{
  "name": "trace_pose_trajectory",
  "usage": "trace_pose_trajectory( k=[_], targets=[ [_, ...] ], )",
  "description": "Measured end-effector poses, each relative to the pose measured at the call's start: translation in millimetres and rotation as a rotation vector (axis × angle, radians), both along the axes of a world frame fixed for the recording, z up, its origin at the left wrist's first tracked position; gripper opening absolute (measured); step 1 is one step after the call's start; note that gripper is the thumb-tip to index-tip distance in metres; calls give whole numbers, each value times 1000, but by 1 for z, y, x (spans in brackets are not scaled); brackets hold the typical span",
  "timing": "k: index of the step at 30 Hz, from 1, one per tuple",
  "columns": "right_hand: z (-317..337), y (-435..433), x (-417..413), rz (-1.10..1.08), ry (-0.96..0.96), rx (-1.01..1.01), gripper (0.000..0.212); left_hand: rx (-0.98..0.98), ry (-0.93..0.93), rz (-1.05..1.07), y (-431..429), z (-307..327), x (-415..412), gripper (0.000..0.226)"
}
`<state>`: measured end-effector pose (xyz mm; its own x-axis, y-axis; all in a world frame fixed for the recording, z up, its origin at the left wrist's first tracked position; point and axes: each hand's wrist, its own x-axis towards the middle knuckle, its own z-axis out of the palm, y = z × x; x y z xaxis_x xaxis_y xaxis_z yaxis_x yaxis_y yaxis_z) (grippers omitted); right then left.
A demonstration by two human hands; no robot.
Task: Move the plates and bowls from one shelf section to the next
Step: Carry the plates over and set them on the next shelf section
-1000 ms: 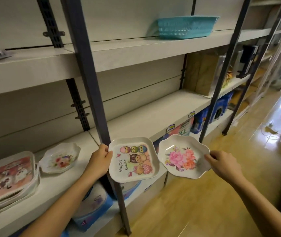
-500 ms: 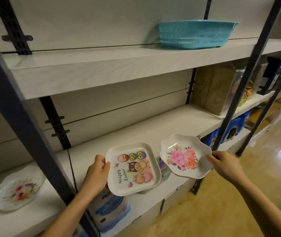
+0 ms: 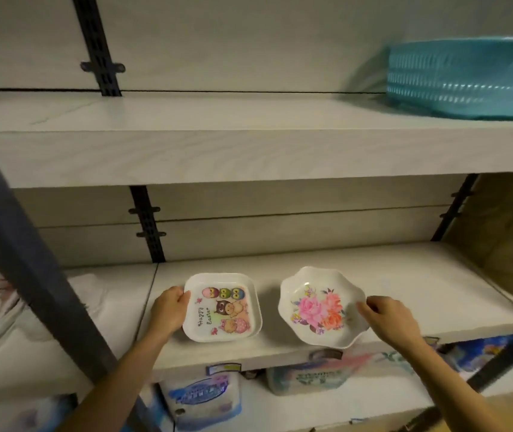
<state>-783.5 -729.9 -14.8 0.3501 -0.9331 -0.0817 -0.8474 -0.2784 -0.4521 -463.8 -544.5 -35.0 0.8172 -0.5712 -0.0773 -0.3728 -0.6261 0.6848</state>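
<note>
**shelfmover:** Plates update: the square Easter plate [image 3: 222,307] is in my left hand [image 3: 169,311], fingers curled round its left rim. My right hand [image 3: 387,318] pinches the scalloped flower plate [image 3: 322,307] at its right rim. Both are low over the middle shelf [image 3: 420,294], near its front edge. Can't tell if they're fully down.

**dishguy:** Heavy?

**shelfmover:** Nah, I'd guess melamine: light, stiff, a bit slick. A rim grip is plenty. The flower one seems to overhang the near edge, so I'd slide it farther in.

Shelf [image 3: 420,291] lies open rightward; upright post [image 3: 30,266] blocks left.
</note>
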Motion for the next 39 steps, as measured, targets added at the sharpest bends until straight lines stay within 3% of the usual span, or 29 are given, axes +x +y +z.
trace_pose_trajectory(
  k=[5, 20, 24, 29, 32, 39],
  targets=[
    [-10, -27, 21, 22, -2, 65, 44, 70, 16, 94, -31, -9, 18, 40],
    [-36, -59, 39, -16, -22, 196, 39, 318, 118, 139, -74, -28, 49, 34],
    [-42, -68, 52, 2, -29, 232, 36, 282, 164, 161, -73, -30, 57, 26],
    [-47, -80, 79, 9, -33, 253, 34, 255, 27, 54, -65, -15, 51, 35],
    [-50, -86, 95, 2, -29, 265, 35, 199, -26, 3, -52, -1, 39, 21],
    [-56, -97, 104, 32, 35, 317, 38, 111, -122, -111, -15, 22, 12, 13]
  ],
)
